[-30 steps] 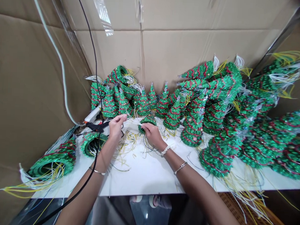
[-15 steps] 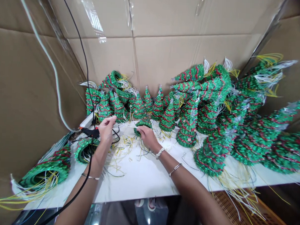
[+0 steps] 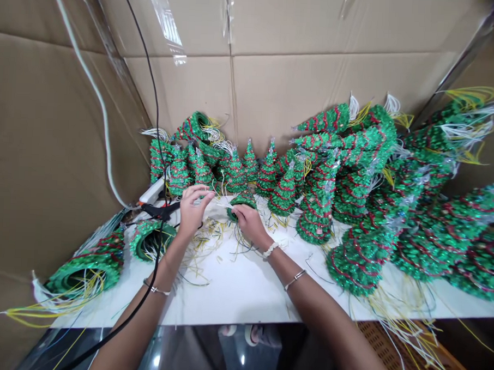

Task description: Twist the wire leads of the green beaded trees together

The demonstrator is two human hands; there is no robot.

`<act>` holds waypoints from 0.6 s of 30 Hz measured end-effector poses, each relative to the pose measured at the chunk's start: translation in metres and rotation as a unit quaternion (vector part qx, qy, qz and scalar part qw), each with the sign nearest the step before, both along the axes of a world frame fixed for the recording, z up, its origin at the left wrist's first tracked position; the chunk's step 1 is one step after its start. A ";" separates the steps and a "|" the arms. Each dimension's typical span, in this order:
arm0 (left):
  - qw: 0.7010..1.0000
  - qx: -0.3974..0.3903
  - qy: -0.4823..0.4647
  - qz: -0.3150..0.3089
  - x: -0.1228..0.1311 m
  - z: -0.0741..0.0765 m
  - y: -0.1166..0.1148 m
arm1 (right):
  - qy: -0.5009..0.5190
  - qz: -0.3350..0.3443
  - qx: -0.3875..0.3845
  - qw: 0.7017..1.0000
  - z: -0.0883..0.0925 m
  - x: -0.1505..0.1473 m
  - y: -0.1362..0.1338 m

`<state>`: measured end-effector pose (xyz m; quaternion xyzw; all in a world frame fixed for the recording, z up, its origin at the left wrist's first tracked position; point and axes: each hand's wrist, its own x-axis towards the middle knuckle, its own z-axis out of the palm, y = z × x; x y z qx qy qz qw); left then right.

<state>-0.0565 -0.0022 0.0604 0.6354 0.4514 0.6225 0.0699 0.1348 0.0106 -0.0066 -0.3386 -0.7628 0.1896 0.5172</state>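
My right hand point(image 3: 251, 226) is closed around a bundle of thin white wires point(image 3: 225, 203), at the mouth of a small green tinsel Christmas tree point(image 3: 246, 198) lying on its side. The wires fan out leftward from my fingertips. My left hand point(image 3: 193, 207) is just left of the loose wire ends, its fingers stretched out and the thumb apart from them. Nothing shows clearly in its grasp. Under both hands, yellow and dark wire clippings point(image 3: 212, 235) litter the white table point(image 3: 234, 288).
Several small trees point(image 3: 285, 192) stand along the cardboard wall point(image 3: 275, 93). Larger trees point(image 3: 359, 250) are heaped at right, wires trailing over an orange crate point(image 3: 391, 344). Hollow trees point(image 3: 83, 268) lie at left. A black cable point(image 3: 146, 289) crosses my left forearm near a power strip point(image 3: 151, 193).
My left hand has opened from a pinch and come closer to the wire ends. My right hand keeps its hold on the bundle. The whole view has shifted slightly.
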 end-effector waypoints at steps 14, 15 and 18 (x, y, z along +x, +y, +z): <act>0.981 -0.054 -0.186 -0.026 -0.002 -0.017 0.013 | 0.001 0.009 0.010 1.000 -0.001 0.000 0.002; 0.979 -0.056 -0.196 -0.023 -0.003 -0.019 0.014 | 0.000 0.010 0.009 1.000 -0.001 0.000 0.002; 0.972 -0.064 -0.224 -0.008 -0.005 -0.021 0.016 | -0.007 0.014 0.006 1.000 0.000 -0.001 0.002</act>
